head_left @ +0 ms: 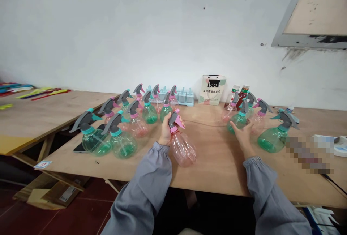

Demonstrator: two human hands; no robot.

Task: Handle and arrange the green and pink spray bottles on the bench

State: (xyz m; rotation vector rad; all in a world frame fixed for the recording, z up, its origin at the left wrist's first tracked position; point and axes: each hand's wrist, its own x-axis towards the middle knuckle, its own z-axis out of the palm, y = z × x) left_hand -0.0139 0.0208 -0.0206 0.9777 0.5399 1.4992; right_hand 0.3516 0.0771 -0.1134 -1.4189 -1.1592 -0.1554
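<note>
A clear pink spray bottle (183,150) with a grey and pink trigger head is held by its head in my left hand (166,128), tilted over the table near the front edge. My right hand (242,133) is spread, its fingers apart, just in front of a green spray bottle (238,121) in the right group; whether it touches that bottle cannot be made out. Beside it stand a pink bottle (257,122) and, further right, a green bottle (271,140). Several more green and pink bottles stand at the left, among them a green one (124,145) at the front.
On the wooden table (208,170), a pale blue rack (187,97), a paper bag (212,90) and red-filled bottles (242,97) stand by the wall. A dark flat device (80,148) lies at left. Coloured strips (48,92) lie on the side table.
</note>
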